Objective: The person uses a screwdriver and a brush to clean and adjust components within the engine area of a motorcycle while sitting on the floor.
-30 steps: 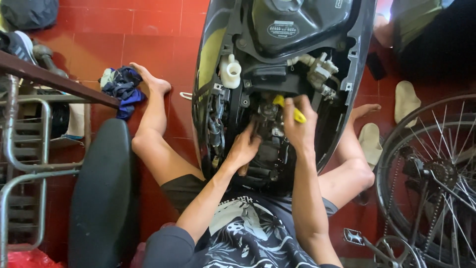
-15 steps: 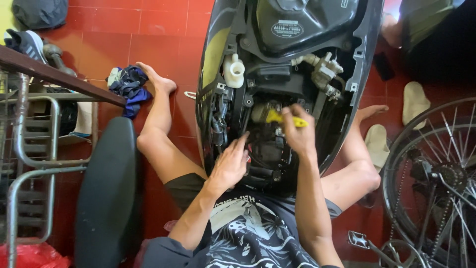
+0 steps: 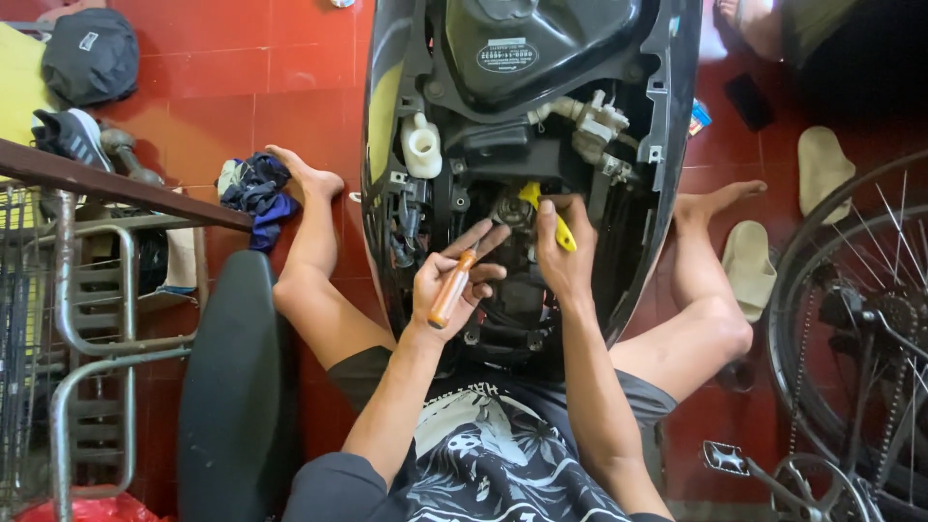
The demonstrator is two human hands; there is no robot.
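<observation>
Left hand (image 3: pixel 454 285), empty a second ago, now grasps an orange-handled screwdriver (image 3: pixel 452 290); right hand (image 3: pixel 561 256) still grips yellow-handled tool (image 3: pixel 551 215) in the scooter engine bay (image 3: pixel 522 193).

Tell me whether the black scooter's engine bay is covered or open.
Open: the black scooter's engine bay shows bare hoses and a white reservoir.

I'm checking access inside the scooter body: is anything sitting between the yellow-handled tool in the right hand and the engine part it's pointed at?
Nothing visible does. The right hand holds the yellow-handled tool with its tip at the round metal part. The left hand, holding an orange-handled screwdriver, sits to the side. The contact point itself is too small to make out.
</observation>
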